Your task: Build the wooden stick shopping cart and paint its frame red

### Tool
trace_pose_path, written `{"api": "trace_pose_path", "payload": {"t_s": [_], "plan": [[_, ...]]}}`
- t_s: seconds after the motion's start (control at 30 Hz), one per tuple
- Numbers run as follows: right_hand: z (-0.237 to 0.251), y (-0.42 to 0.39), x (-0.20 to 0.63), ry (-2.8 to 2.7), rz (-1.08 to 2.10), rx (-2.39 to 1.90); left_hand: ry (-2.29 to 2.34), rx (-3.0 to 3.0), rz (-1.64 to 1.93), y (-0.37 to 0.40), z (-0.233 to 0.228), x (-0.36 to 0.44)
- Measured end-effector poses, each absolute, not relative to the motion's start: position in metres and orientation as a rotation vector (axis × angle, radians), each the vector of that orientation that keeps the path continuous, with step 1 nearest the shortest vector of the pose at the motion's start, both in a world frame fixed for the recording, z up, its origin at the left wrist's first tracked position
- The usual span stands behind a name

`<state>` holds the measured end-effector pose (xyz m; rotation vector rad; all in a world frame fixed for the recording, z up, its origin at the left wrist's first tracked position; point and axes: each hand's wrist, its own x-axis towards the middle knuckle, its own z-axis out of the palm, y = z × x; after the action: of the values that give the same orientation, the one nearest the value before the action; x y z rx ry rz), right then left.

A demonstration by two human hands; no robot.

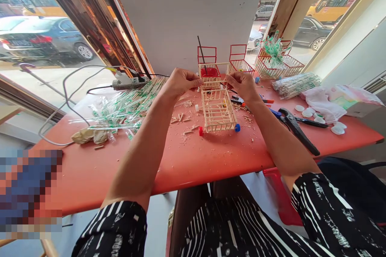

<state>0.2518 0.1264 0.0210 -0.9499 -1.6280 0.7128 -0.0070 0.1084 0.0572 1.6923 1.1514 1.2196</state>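
1. We see a person seated at a red surface [196,160] by a window, both bare hands raised over a small cart-like frame of thin wooden sticks [217,109]

2. The stick frame stands near the middle of the surface, a red cap [200,131] at its near left corner and a blue cap [237,127] at its near right corner

3. The left hand [180,82] has its grip pinched together on the upper left rail of the frame, at the far end

4. The right hand [243,85] has its grip closed on the upper right rail at the same far end, so that the two hands hold the frame between them

5. A heap of clear and green plastic straws [126,106] lies to the left of the left forearm, with a glue gun [128,82] and its cable [64,100] beyond it

6. Short offcuts of stick [181,118] are scattered on the surface just beside the frame

7. Black pliers [297,126] lie to the right of the right forearm, near a few white discs [306,112] and a bundle of wrapped straws [295,84]

8. Behind the hands stand red wire baskets [238,60], one of them holding a red tray [210,72]

9. We note parked cars and yellow buses outside the glass
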Motion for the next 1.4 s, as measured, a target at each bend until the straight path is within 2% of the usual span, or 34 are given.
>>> {"api": "trace_pose_path", "payload": {"t_s": [0.43,0.73,1.4], "plan": [[0.0241,0.1267,0.2511,-1.615,0.774,-0.941,1.149,1.662,1.208,0.1091,0.0575,-0.0087],[0.0208,0.1294,0.2531,-1.692,0.652,-1.000,1.159,1.624,1.183,0.1060,0.0609,-0.0082],[0.0192,0.1319,0.2517,-1.674,0.647,-0.986,1.124,1.534,1.237,0.1082,0.0591,-0.0083]]}}
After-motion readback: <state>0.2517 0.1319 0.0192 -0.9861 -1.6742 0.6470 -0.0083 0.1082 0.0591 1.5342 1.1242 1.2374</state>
